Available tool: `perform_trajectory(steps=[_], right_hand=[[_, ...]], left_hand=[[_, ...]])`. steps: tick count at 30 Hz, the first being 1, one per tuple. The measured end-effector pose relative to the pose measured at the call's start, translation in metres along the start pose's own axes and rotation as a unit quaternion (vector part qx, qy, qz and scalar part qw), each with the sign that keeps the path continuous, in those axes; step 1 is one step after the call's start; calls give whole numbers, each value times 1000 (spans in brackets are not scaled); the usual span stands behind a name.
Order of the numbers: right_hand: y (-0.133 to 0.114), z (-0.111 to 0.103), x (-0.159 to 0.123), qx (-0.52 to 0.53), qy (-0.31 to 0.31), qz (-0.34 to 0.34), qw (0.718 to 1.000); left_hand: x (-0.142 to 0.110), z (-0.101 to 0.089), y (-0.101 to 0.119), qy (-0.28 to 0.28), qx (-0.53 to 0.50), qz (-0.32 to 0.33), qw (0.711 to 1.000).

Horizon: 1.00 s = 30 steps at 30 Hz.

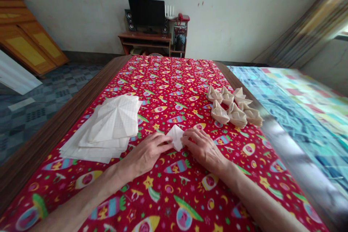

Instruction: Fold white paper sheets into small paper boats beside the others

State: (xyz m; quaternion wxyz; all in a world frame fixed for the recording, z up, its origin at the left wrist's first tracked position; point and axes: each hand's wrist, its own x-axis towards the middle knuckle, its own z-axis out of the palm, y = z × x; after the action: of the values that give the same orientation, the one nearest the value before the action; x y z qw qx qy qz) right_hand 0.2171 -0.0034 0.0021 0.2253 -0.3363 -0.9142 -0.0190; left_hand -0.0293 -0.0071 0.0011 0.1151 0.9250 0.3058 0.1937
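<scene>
A small folded piece of white paper lies on the red patterned cloth, its top coming to a point. My left hand grips its left edge, thumb and fingers closed on it. On the right edge, the fingers of my right hand are closed too, pressing the paper to the cloth. To the left rests a stack of creased white paper sheets, fanned unevenly. Several folded paper shapes with pointed tips stand grouped on the right.
The cloth covers a long table with a dark wooden edge. Beyond its far end stands a desk with a black monitor. A bed with a patchwork cover adjoins the right side. A wooden cabinet stands at left.
</scene>
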Motion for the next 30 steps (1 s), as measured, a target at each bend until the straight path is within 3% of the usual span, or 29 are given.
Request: perform_trajectory(steps=[5,14,19,23,30], right_hand=[[4,-3,-1,-8,-19,-58,998],[3,-2,5,13,-13,-20,1000],[6,5,7,82,12,21,996],[7,9,12,122,7,94,988],[8,10,21,102,-15,197,975]], left_hand=[[10,2,3,51,17,-42,998],[17,-5,0,4,137,58,989],[17,6,-1,64,66,-22,995],[20,15,-3,127,-23,-103,986],[22,18,-10,146,-81,-177,970]])
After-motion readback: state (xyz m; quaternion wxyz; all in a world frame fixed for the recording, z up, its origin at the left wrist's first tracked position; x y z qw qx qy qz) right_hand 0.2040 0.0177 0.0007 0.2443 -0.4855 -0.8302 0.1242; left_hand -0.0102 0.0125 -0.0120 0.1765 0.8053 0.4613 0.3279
